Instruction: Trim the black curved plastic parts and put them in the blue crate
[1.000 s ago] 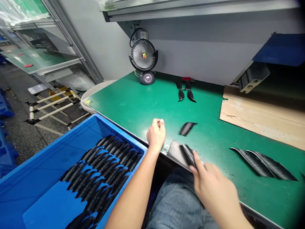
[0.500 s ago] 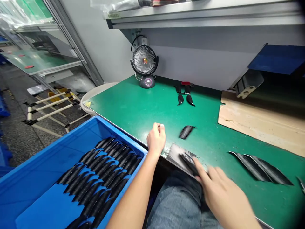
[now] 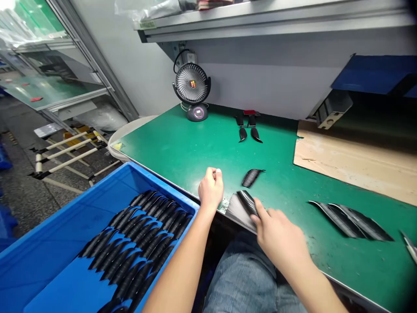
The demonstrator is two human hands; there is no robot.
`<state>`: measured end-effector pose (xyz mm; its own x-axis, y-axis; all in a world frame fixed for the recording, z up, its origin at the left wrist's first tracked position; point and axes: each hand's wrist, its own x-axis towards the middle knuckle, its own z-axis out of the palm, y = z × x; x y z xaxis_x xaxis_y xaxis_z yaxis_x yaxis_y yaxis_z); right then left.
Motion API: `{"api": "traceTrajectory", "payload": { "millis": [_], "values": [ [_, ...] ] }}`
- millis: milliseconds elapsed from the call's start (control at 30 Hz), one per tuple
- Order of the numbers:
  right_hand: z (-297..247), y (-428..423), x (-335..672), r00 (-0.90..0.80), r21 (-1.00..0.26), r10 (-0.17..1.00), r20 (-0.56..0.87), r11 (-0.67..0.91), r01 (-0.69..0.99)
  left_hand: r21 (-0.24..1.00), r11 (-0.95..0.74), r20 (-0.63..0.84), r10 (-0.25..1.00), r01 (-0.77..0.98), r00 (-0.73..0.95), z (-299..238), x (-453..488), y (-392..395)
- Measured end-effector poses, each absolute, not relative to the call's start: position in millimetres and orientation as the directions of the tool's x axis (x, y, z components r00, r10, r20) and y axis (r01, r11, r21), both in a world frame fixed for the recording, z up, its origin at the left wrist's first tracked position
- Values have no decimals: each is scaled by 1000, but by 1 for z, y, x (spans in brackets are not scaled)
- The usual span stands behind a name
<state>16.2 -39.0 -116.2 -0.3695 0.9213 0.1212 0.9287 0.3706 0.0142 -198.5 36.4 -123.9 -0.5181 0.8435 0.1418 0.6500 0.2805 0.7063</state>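
Note:
My right hand (image 3: pixel 278 232) is closed around one end of a curved, glossy black ribbed piece (image 3: pixel 247 201). The piece tilts over a flat grey sheet (image 3: pixel 239 212) at the table's front edge; I cannot tell whether they touch. Left of the sheet, my left hand (image 3: pixel 211 188) is closed in a loose fist by the table edge, and what its fingers hold, if anything, is hidden. Just beyond both hands lies a single small black curved piece (image 3: pixel 252 178). Two longer black curved pieces (image 3: pixel 352 221) lie together to the right of my right hand.
On the left, a blue bin (image 3: pixel 137 170) holds rows of similar black pieces. A small fan (image 3: pixel 193 84) stands at the back of the green table (image 3: pixel 195 145). Several black parts (image 3: pixel 249 124) lie by the wall. Cardboard (image 3: pixel 345 163) covers the right rear, and a shelf (image 3: pixel 276 21) hangs overhead.
My right hand has moved up and left with the black piece across the grey sheet. My left hand stays closed in about the same place. The view has shifted slightly.

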Motion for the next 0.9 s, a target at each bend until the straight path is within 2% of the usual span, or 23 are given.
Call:
{"api": "traceTrajectory", "payload": {
  "millis": [67, 200, 367, 533, 900],
  "values": [
    [-114, -37, 14, -384, 7, 917, 108, 385, 923, 704, 288, 138, 841, 649, -523, -123, -198, 37],
    [-113, -41, 16, -407, 29, 893, 190, 410, 912, 705, 297, 123, 843, 644, -523, -121, -197, 37],
    [-111, -34, 10, -425, 31, 894, 143, 425, 905, 705, 315, 114, 834, 636, -540, -121, -197, 39],
    [-109, -32, 11, -459, 63, 862, 216, 457, 887, 709, 292, 137, 836, 642, -531, -123, -196, 39],
    [-100, -32, -4, -455, 75, 871, 185, 449, 890, 712, 275, 155, 836, 646, -527, -120, -195, 39]
  ]
}}
